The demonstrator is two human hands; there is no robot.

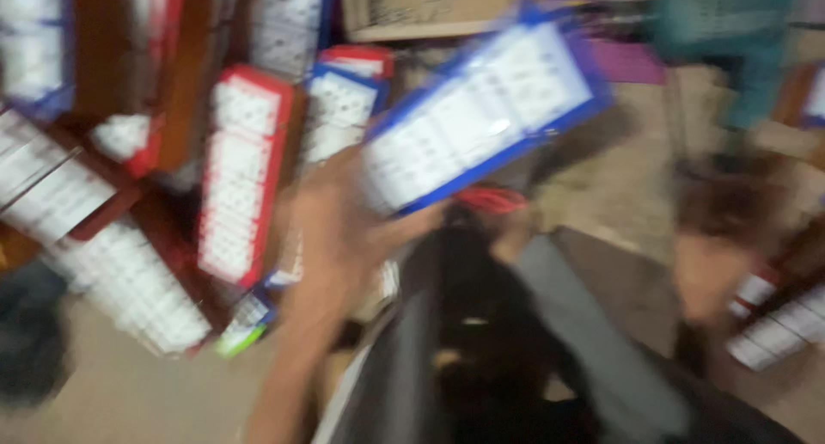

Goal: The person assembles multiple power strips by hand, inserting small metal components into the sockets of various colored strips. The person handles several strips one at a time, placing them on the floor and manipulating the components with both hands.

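Starting wide — a heap of flat red-framed rectangular panels with white dotted faces (236, 173) is lying across the left side of the view, several leaning on one another over what looks like a dusty tan floor (619, 186). The whole picture is smeared with motion, so fine detail is lost.

Up in the middle, a flat blue-framed rectangular panel with a white gridded face (485, 109) is being held in the air, tilted, its far end rising toward the upper right. It is reading as stiff and thin, probably light plastic, since one hand is carrying it by a single end; the face looks smooth, so the framed edge is likely the safer place to grip.

The left hand (339, 225) is gripping that lower left end, forearm running up from the bottom of the frame, wrist bent back, fingers wrapped round the panel's edge.

The right hand (709, 276) is sitting low at the right, near a smaller red-and-white panel (778, 319) — too blurred to say whether it is closed or touching anything.
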